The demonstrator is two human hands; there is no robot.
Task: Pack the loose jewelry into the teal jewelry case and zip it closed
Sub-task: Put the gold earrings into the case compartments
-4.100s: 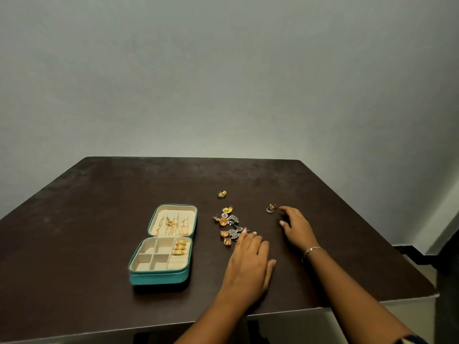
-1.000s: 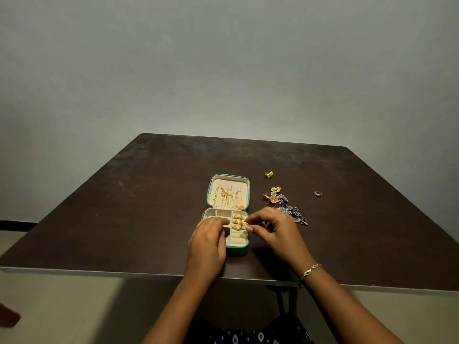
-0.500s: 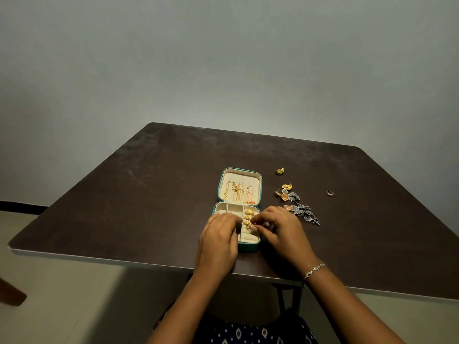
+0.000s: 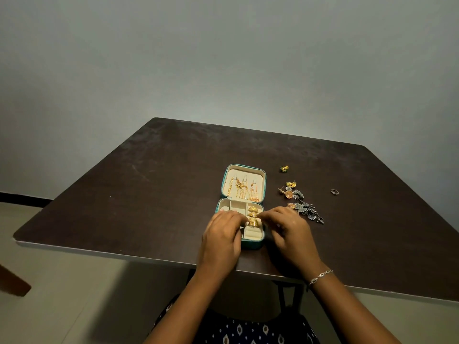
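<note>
Inside the case [image 4: 253,244], fingers [image 4: 265,215] flank a gold ring [image 4: 252,221].

A dark brown table [image 4: 173,194] stands before a plain grey wall [image 4: 223,58], over pale floor [image 4: 62,281].

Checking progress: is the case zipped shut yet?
No, the case lies open with loose earrings beside it on the table.

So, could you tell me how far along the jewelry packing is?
Done: chains hang in the lid, two rings sit in the case. In hand: right hand seems to pinch a third ring, left hand beside it. Left: earrings, stud and loose ring on the table, then zipping.
</note>
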